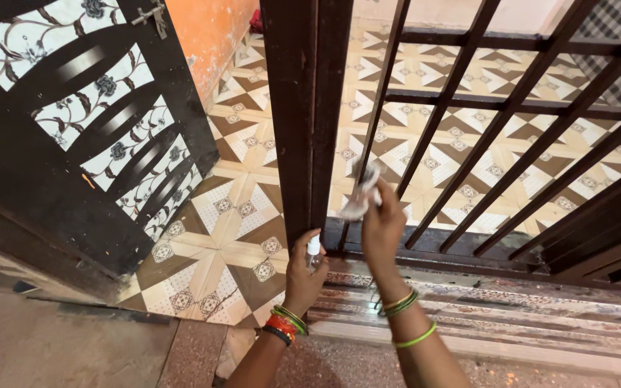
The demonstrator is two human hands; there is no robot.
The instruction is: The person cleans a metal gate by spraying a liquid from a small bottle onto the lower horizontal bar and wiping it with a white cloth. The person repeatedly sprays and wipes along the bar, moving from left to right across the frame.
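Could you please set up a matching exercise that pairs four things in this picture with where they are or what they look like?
Things:
1. spray bottle
2. cloth
3. gate bars
4. floor tiles

Descriptions:
A. dark brown metal, crossing in a grid
B. small and clear, gripped in the left hand
C. beige and brown, in a geometric pattern
D. pale and crumpled, pressed to the gate by the right hand

Pairs: 1-B, 2-D, 3-A, 4-C
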